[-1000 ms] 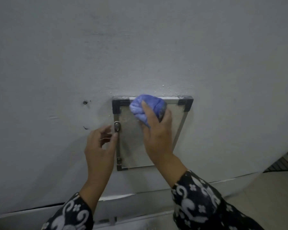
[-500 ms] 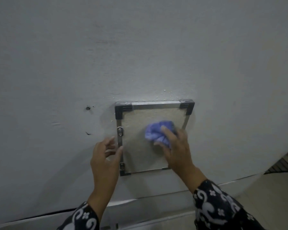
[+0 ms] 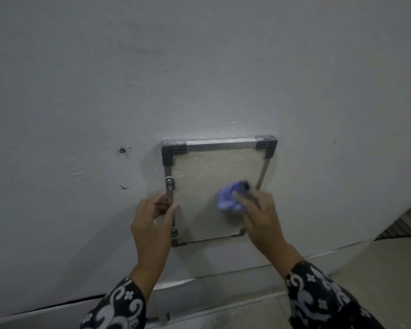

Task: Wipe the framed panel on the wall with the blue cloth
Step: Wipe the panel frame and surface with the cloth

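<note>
Now, head view only:
Panel: framed panel point(image 3: 207, 176) is hanging flat on the grey wall point(image 3: 199, 67), metal edges, dark plastic corner caps at the top, pale rough face inside the frame.
Cloth: blue cloth point(image 3: 229, 198) is sitting bunched against the panel face, in its lower right part, just inside the right frame edge.
Right hand: right hand point(image 3: 261, 214) is gripping the cloth from below and to the right, fingers curling round the bundle and pressing it onto the panel; most of the cloth is showing above and left of the fingertips.
Left hand: left hand point(image 3: 152, 217) is holding the left frame edge below the upper bracket point(image 3: 169, 184), thumb lying on the front of the frame, fingers curling at its outer side.
Spacing: both hands are working at about the same height, with bare panel face lying between them.
Sleeves: patterned black-and-white sleeves point(image 3: 318, 295) are covering both forearms.
Wall marks: a small dark hole point(image 3: 122, 150) is showing left of the panel, well apart from the left hand.
</note>
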